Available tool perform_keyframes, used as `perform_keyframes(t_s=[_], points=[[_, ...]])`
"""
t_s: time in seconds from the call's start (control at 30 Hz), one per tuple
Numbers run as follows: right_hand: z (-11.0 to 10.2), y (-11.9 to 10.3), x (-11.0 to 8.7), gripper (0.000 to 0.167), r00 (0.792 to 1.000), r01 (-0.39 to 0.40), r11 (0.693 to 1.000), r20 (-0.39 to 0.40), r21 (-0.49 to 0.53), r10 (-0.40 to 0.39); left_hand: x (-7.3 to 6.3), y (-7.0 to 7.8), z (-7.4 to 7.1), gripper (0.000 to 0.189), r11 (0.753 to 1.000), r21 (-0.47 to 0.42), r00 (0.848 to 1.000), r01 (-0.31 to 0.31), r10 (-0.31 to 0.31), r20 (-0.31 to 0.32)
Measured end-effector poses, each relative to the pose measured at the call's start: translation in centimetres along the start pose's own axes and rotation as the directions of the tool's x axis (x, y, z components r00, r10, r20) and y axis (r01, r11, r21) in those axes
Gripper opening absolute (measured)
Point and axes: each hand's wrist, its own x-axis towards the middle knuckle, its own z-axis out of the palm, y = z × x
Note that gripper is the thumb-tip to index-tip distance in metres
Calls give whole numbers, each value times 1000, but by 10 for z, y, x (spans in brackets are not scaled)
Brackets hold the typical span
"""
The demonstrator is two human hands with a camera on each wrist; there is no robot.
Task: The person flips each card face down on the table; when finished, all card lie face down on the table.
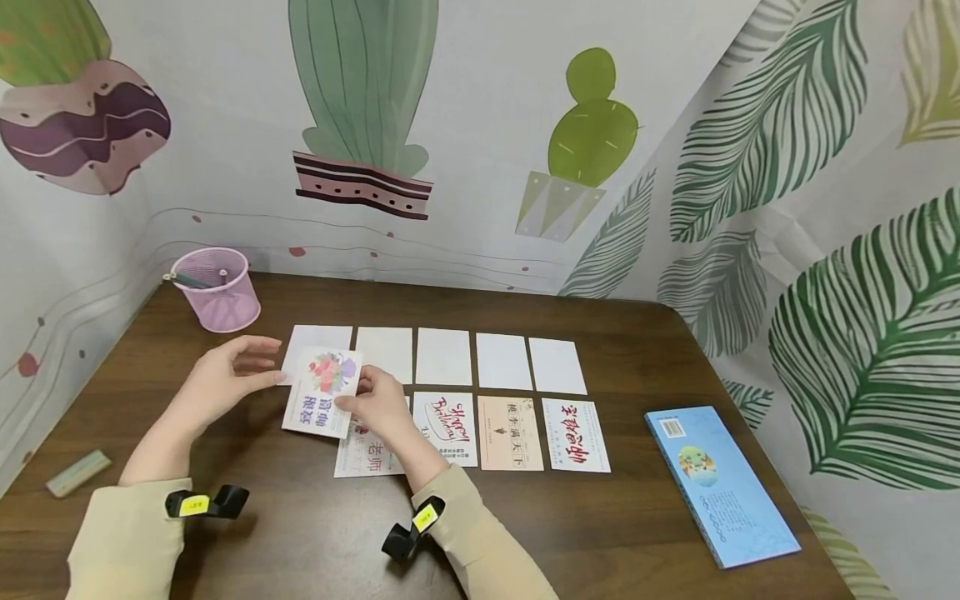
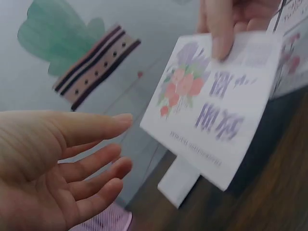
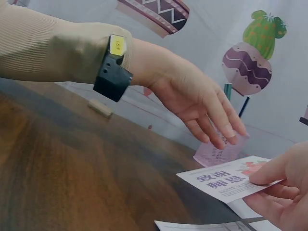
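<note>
A white greeting card (image 1: 321, 393) with a flower bouquet and purple Chinese lettering is pinched at its right edge between the thumb and fingers of my right hand (image 1: 386, 410). The card is raised above the table, partly covering the leftmost blank white card (image 1: 318, 336) and a card with red print (image 1: 371, 457). To its left, my left hand (image 1: 225, 379) has its fingers extended and holds nothing. In the left wrist view a gap shows between the left thumb and the flower card (image 2: 207, 110).
Several blank cards form a back row, including a white card (image 1: 444, 357). In front lie a birthday card (image 1: 446, 429), a beige card (image 1: 512, 433) and a red-lettered card (image 1: 576, 435). A pink pen holder (image 1: 228, 304), an eraser-like block (image 1: 78, 473) and a blue book (image 1: 723, 492) sit around them.
</note>
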Motion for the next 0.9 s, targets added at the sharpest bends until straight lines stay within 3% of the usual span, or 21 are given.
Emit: perform_keyframes(t_s=[0.33, 0.77, 0.9], points=[[-1, -4, -1, 30, 999, 49, 995, -20, 91, -48, 3, 33, 21, 44, 999, -32, 994, -30, 34, 107], [1, -12, -12, 47, 976, 177, 977, 110, 114, -190, 2, 46, 25, 46, 998, -3, 998, -57, 58, 27], [2, -12, -13, 52, 970, 174, 974, 145, 147, -195, 0, 50, 21, 51, 999, -2, 998, -45, 45, 45]])
